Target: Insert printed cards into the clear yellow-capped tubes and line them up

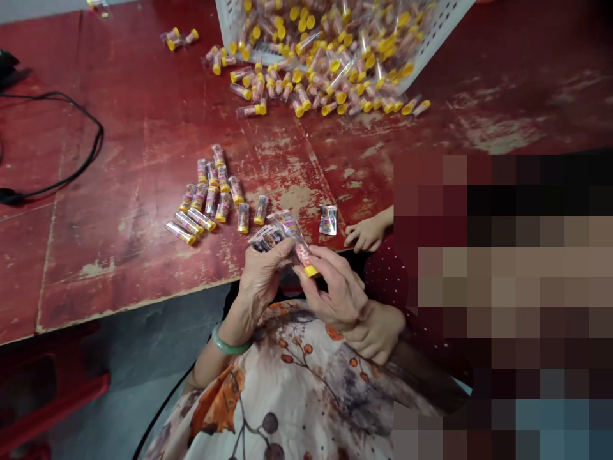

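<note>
The person's right hand (332, 287) is closing its thumb and fingers around a clear plastic tube (290, 227) just above its yellow cap (311, 271), while the person's left hand (261, 281) is pinching a printed plastic wrapper (265, 237) beside the tube's upper end. Both hands are gripping firmly, though exactly how tube and wrapper meet is hidden. The tube is being held in the air, on the near side of the white plastic crate (443, 32) and well away from it. It is probably light, stiff and slippery, so the barrel near the cap looks like the surest hold, and a hard squeeze could crack it; the wrapper seems thin and soft. The tube's long axis is slanting, with the cap pointing away from the crate and to the right. A loose group of capped tubes (208, 191) is lying on the red-painted surface (119, 160) nearer the crate, while a co-worker's small hand (364, 234) is resting beside a flat packet (328, 220).
</note>
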The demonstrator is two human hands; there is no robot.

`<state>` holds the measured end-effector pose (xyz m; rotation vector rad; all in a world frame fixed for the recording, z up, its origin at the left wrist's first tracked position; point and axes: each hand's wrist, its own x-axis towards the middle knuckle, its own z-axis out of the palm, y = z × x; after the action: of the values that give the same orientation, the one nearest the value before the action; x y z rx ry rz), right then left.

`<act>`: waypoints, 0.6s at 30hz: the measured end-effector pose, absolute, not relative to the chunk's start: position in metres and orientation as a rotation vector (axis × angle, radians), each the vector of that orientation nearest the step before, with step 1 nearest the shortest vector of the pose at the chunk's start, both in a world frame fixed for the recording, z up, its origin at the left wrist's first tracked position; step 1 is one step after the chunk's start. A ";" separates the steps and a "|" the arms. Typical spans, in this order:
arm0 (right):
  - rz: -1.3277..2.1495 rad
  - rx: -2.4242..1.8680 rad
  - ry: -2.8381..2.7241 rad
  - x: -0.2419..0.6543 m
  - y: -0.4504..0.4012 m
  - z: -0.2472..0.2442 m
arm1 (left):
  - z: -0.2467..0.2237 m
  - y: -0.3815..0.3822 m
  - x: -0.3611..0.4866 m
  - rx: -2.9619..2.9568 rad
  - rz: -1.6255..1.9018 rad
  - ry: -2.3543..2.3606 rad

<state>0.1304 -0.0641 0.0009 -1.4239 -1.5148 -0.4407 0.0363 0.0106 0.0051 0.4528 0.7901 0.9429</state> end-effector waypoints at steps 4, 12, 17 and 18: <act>-0.504 -1.364 -1.593 0.133 -0.064 -0.006 | 0.007 0.008 0.035 0.415 0.907 0.730; -0.048 -1.297 -1.652 0.135 -0.061 0.004 | 0.007 0.014 0.031 0.271 0.810 0.832; -0.089 -1.350 -1.415 0.140 -0.061 0.014 | 0.019 0.001 0.035 0.382 0.783 0.797; -0.082 -1.352 -1.361 0.140 -0.062 0.016 | 0.021 -0.004 0.036 0.391 0.773 0.790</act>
<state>0.1403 -0.0618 0.0156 -1.3518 -1.3609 -0.0820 0.0358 -0.0035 0.0211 0.3911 0.7905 0.7729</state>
